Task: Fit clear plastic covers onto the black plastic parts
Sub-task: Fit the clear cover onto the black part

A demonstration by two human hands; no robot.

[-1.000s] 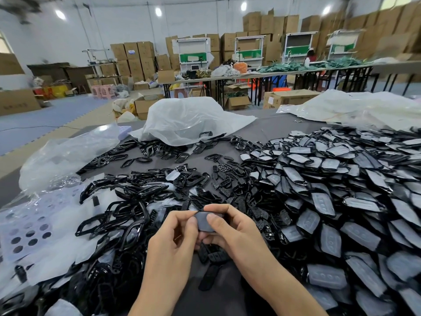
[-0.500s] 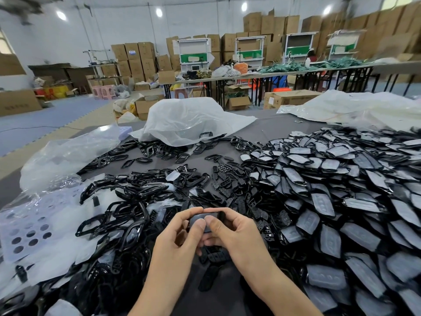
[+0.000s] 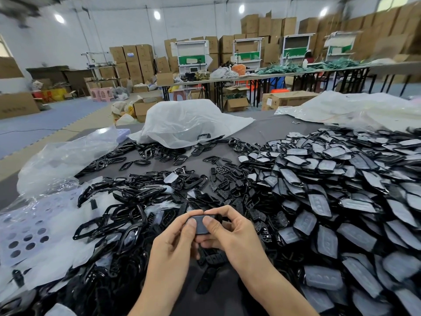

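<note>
Left hand [image 3: 175, 245] and right hand [image 3: 230, 233] pinch one small black part [image 3: 201, 221], seemingly under a dull greyish cover [image 3: 201, 227].

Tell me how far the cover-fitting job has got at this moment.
Done: a large heap of covered parts fills the right side of the table. In hand: the left hand and right hand pinch one black part between thumbs and fingers, a cover seemingly being pressed onto it. Left: a smaller scatter of bare black parts lies just beyond the hands, so the job looks well past halfway.
</note>
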